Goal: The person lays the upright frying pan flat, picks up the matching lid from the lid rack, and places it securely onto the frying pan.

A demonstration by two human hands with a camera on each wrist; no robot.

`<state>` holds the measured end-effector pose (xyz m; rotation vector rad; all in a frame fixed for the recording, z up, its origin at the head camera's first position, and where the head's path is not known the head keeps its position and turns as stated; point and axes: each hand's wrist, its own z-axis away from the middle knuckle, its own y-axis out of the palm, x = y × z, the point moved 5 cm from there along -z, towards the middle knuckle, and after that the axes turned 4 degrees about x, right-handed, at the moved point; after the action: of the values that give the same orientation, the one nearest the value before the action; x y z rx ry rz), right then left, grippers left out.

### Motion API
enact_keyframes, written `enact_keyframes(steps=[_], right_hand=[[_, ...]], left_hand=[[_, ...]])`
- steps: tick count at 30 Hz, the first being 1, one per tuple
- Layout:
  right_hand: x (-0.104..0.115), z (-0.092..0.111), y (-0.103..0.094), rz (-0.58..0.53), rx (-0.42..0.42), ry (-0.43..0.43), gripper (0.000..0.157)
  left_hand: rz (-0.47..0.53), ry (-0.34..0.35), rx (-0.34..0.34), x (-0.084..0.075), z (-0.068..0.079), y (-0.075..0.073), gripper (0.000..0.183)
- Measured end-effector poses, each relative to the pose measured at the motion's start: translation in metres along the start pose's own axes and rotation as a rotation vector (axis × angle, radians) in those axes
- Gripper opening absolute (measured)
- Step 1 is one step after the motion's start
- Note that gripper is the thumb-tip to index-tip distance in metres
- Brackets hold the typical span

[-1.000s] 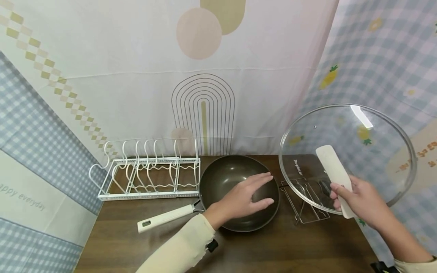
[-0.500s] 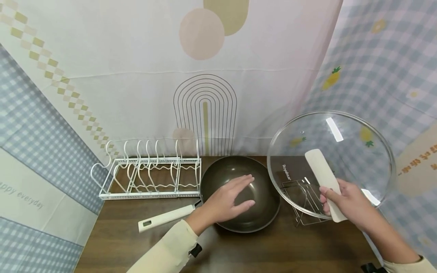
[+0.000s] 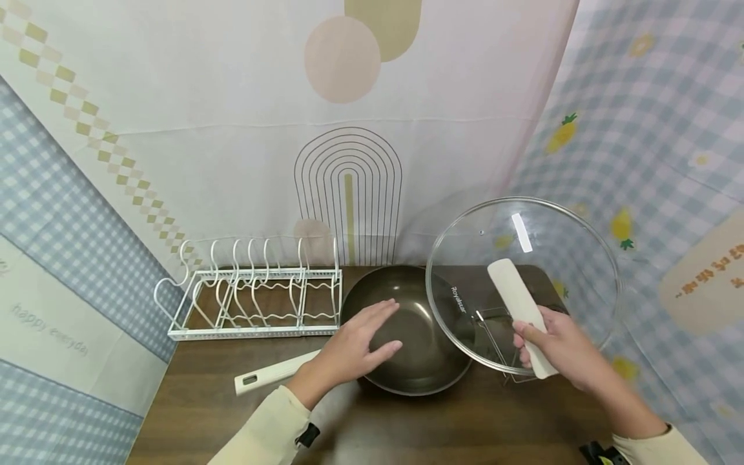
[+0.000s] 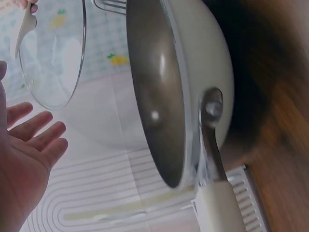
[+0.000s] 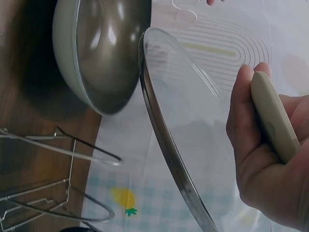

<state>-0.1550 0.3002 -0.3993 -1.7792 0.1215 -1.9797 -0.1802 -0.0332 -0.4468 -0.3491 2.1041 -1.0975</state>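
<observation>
My right hand (image 3: 555,345) grips the long cream handle (image 3: 520,313) of a clear glass lid (image 3: 558,226). The lid hangs in the air, its left edge overlapping the right part of the dark pan (image 3: 415,336) in the head view. Fingers straight and spread, my left hand (image 3: 351,349) hovers over the pan's left side and holds nothing. In the left wrist view a gap shows between that hand (image 4: 29,150) and the pan (image 4: 157,96). The pan's cream handle (image 3: 273,373) points left, partly hidden by the left hand.
To the left of the pan, a white wire rack (image 3: 250,334) with several upright loops stands on the brown wooden table (image 3: 407,433). A thin metal wire stand (image 5: 70,159) is right of the pan, partly seen through the lid. Patterned cloths hang behind and beside the table.
My right hand has brought the lid leftward and slightly down, from beyond the wire stand to partly over the pan. My left hand has drawn back to the left.
</observation>
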Motion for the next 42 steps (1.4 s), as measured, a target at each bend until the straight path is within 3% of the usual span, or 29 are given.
enact_keyframes(steps=[9, 22, 33, 42], right_hand=[[0.0, -0.005, 0.011, -0.012, 0.049, 0.044, 0.034], [-0.003, -0.014, 0.027, -0.024, 0.111, 0.038, 0.033], [-0.009, -0.024, 0.041, -0.087, 0.177, 0.049, 0.031], [-0.014, -0.031, 0.054, -0.116, 0.207, 0.057, 0.029]], left_hand=[[-0.136, 0.005, -0.01, 0.012, 0.019, -0.009, 0.064], [-0.253, -0.069, 0.0, 0.041, 0.058, -0.018, 0.064], [-0.443, 0.01, 0.026, 0.056, 0.084, -0.02, 0.066], [-0.527, 0.012, 0.076, 0.063, 0.094, -0.016, 0.067]])
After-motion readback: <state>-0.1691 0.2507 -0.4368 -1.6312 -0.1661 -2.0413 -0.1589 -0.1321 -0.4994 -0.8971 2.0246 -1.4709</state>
